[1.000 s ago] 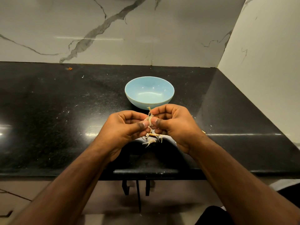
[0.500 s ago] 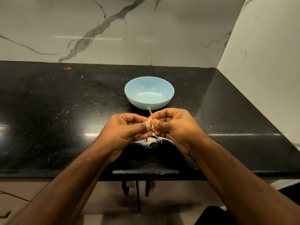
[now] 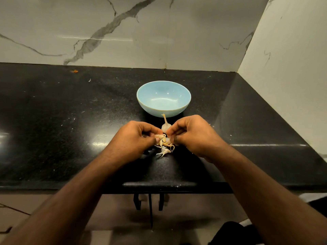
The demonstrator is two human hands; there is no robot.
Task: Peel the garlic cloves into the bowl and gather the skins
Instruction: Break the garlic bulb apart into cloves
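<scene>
**Hands part over the skins; bowl holds no clove**

The counter [image 3: 53, 121], black and speckled, runs under a marble wall [image 3: 123, 32]. On it, near the middle, stands the bowl [image 3: 163, 110], pale blue, with nothing visible inside.

Just in front of the bowl, the left hand [image 3: 136, 138] and right hand [image 3: 192, 137] work close together above the counter. Half a second ago their fingertips were pressed together around the garlic; now they have drawn slightly apart, and a gap shows between them. Both have fingers curled. The left pinches a scrap of skin at its thumb tip; the right appears to pinch the garlic [image 3: 166, 127], a pale piece with a thin stem pointing up towards the bowl, though its fingertips hide the exact contact.

Below the gap lie the skins [image 3: 165, 149], a small loose pile of papery curls on the counter.

The parting suggests a strip of skin has just come away. Peeling looks under way but unfinished: no clove is in the bowl, and the skins are not yet gathered.
</scene>
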